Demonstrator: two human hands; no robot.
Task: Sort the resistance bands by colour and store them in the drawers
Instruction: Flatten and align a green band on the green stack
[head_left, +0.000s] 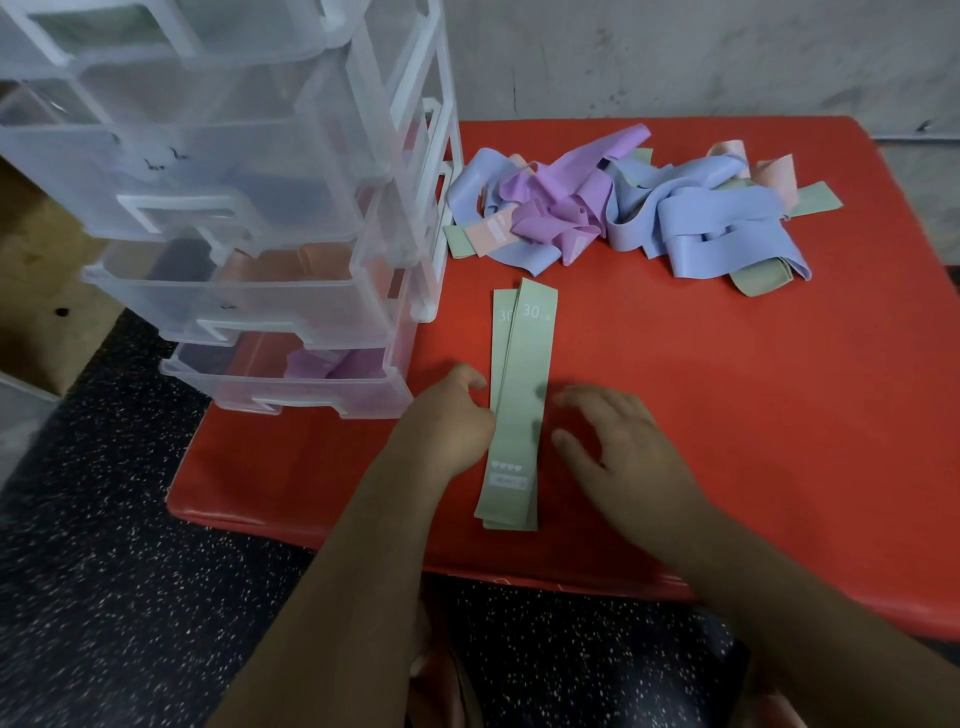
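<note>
Your L hand (447, 421) sits curled at the green bands (522, 405), on their 9 o'clock edge, grip unclear; R hand (618, 441) lies open at 3. The mixed pile (623, 202) is at 1 o'clock, drawers (249, 291) at 10.

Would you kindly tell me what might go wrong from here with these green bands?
The two green bands lie askew, so they may slide apart when lifted. More green ones lie partly under the mixed pile and could be missed. The open drawers already hold pink and purple bands; green could land in the wrong one.
</note>
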